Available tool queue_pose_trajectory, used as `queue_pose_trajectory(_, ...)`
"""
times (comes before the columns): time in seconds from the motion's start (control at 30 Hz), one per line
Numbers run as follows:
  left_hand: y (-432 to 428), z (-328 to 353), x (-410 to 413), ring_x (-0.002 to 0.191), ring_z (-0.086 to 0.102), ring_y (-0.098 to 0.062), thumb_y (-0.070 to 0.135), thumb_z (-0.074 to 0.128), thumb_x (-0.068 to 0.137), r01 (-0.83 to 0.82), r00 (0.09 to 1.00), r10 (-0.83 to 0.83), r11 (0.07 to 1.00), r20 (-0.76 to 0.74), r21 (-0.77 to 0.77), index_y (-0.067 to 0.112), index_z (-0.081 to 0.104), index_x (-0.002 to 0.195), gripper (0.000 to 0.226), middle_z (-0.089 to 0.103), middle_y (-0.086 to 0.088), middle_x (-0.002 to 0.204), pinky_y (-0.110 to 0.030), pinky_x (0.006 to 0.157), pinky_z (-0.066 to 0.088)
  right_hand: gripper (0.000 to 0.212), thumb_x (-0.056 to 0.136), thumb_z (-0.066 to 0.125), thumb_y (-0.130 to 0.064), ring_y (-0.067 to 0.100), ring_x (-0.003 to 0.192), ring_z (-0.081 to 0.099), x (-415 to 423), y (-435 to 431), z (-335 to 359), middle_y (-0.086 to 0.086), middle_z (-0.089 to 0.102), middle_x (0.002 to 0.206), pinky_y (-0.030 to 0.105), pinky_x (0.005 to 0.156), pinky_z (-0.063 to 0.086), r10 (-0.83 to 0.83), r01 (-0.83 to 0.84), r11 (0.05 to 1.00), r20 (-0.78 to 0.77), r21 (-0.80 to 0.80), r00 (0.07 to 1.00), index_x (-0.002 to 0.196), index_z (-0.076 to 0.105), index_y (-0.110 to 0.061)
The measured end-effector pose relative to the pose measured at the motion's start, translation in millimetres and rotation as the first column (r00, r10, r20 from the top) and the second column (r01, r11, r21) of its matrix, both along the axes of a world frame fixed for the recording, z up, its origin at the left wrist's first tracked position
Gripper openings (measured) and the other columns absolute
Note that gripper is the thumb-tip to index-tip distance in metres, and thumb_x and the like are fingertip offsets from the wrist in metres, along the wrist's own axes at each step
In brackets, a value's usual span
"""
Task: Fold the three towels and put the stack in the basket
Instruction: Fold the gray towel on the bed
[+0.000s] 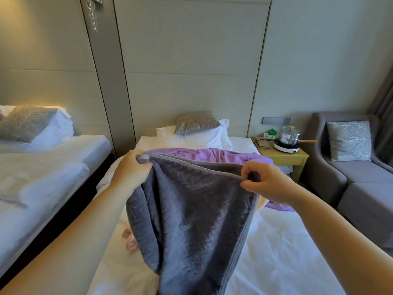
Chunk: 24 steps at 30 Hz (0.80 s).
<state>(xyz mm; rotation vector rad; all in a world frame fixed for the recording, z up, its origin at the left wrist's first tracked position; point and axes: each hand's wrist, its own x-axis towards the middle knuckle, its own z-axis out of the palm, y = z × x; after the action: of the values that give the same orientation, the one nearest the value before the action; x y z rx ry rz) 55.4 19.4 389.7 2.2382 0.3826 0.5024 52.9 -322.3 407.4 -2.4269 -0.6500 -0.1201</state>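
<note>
A dark grey textured terry towel [191,220] hangs over the near part of the white bed [287,262], held up by its top hem. The left hand [131,167] grips the left top corner with curled fingers. The right hand [265,182] pinches the right top corner between thumb and fingers. Behind it, a soft purple towel [234,155] lies crumpled across the middle of the bed. Farther, a grey patterned cushion [196,122] rests on white pillows [191,137] at the head edge. Beside the bed's right edge stands a wooden nightstand [285,160].
</note>
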Motion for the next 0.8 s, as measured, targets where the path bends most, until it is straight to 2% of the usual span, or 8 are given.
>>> queue_pose_trajectory(0.1, -21, -2, -10, 0.108, 0.058, -0.020, 0.012, 0.068, 0.083, 0.243, 0.968, -0.243, 0.970, 0.067, 0.007, 0.019, 0.058, 0.114, 0.034, 0.062, 0.000, 0.115, -0.032, 0.094, 0.043, 0.009, 0.083, 0.063, -0.022, 0.003, 0.052, 0.041, -5, 13, 9, 0.006, 0.054, 0.068, 0.016, 0.050, 0.036, 0.063, -0.064, 0.989, 0.012, 0.134, 0.998, 0.077, 0.058, -0.026)
queue_pose_trajectory(0.17, -45, 0, -18, 0.119, 0.052, -0.009, 0.012, 0.069, 0.084, 0.481, 0.873, -0.478, 0.877, 0.094, -0.008, 0.029, 0.053, 0.123, 0.045, 0.057, 0.010, 0.125, -0.026, 0.102, 0.038, 0.006, 0.087, 0.061, -0.020, 0.003, 0.053, 0.040, -8, 24, 14, 0.002, 0.050, 0.067, 0.015, 0.050, 0.036, 0.112, -0.109, 0.981, -0.008, 0.161, 0.994, 0.081, 0.058, -0.020)
queue_pose_trajectory(0.3, -89, 9, -25, 0.117, 0.050, 0.006, 0.010, 0.066, 0.087, 0.789, 0.613, -0.789, 0.614, 0.041, 0.025, 0.038, 0.046, 0.128, 0.053, 0.054, 0.020, 0.128, -0.007, 0.098, 0.033, 0.004, 0.093, 0.054, -0.026, 0.002, 0.063, 0.046, -14, 41, 19, -0.005, 0.053, 0.074, 0.017, 0.061, 0.041, 0.200, -0.195, 0.976, -0.057, 0.094, 0.978, 0.089, 0.054, -0.028)
queue_pose_trajectory(0.37, -99, 9, -22, 0.108, 0.057, 0.000, 0.007, 0.063, 0.089, 0.828, 0.561, -0.828, 0.561, -0.017, 0.004, 0.034, 0.053, 0.123, 0.044, 0.061, 0.014, 0.118, -0.014, 0.094, 0.041, 0.005, 0.094, 0.053, -0.030, -0.003, 0.066, 0.047, -18, 42, 22, -0.015, 0.053, 0.075, 0.011, 0.065, 0.041, 0.232, -0.229, 0.972, -0.060, 0.061, 0.971, 0.090, 0.052, -0.032)
queue_pose_trajectory(0.43, -101, 8, -20, 0.093, 0.059, -0.005, 0.009, 0.062, 0.090, 0.821, 0.570, -0.820, 0.571, -0.047, -0.007, 0.027, 0.060, 0.107, 0.026, 0.064, 0.008, 0.101, -0.025, 0.090, 0.045, 0.005, 0.094, 0.052, -0.034, -0.009, 0.068, 0.050, -21, 38, 24, -0.021, 0.056, 0.076, 0.004, 0.066, 0.038, 0.220, -0.220, 0.976, -0.031, 0.010, 0.975, 0.090, 0.052, -0.034)
queue_pose_trajectory(0.57, -101, 2, -15, 0.070, 0.050, 0.006, 0.018, 0.066, 0.088, 0.784, 0.621, -0.783, 0.621, -0.021, 0.024, 0.034, 0.054, 0.081, 0.022, 0.057, 0.020, 0.074, -0.018, 0.072, 0.039, 0.004, 0.093, 0.056, -0.033, -0.007, 0.066, 0.049, -23, 28, 21, -0.015, 0.057, 0.075, 0.006, 0.066, 0.039, 0.178, -0.181, 0.980, -0.043, -0.087, 0.983, 0.092, 0.052, -0.035)
queue_pose_trajectory(0.67, -101, 0, -11, 0.068, 0.049, 0.004, 0.021, 0.066, 0.088, 0.721, 0.686, -0.728, 0.681, 0.011, 0.128, 0.035, 0.051, 0.079, 0.023, 0.056, 0.016, 0.073, -0.021, 0.067, 0.038, 0.011, 0.091, 0.059, -0.026, 0.004, 0.066, 0.053, -23, 25, 18, -0.008, 0.063, 0.080, 0.015, 0.065, 0.043, 0.141, -0.145, 0.987, -0.058, -0.070, 0.988, 0.090, 0.052, -0.036)
queue_pose_trajectory(0.8, -102, 5, -9, 0.080, 0.056, -0.007, 0.025, 0.066, 0.088, 0.655, 0.744, -0.667, 0.739, 0.039, 0.159, 0.038, 0.054, 0.082, 0.018, 0.060, 0.014, 0.082, -0.033, 0.080, 0.046, 0.010, 0.091, 0.059, -0.017, 0.017, 0.076, 0.064, -17, 25, 18, 0.000, 0.071, 0.085, 0.029, 0.073, 0.052, 0.065, -0.056, 0.991, -0.069, 0.119, 0.996, 0.093, 0.055, -0.026)
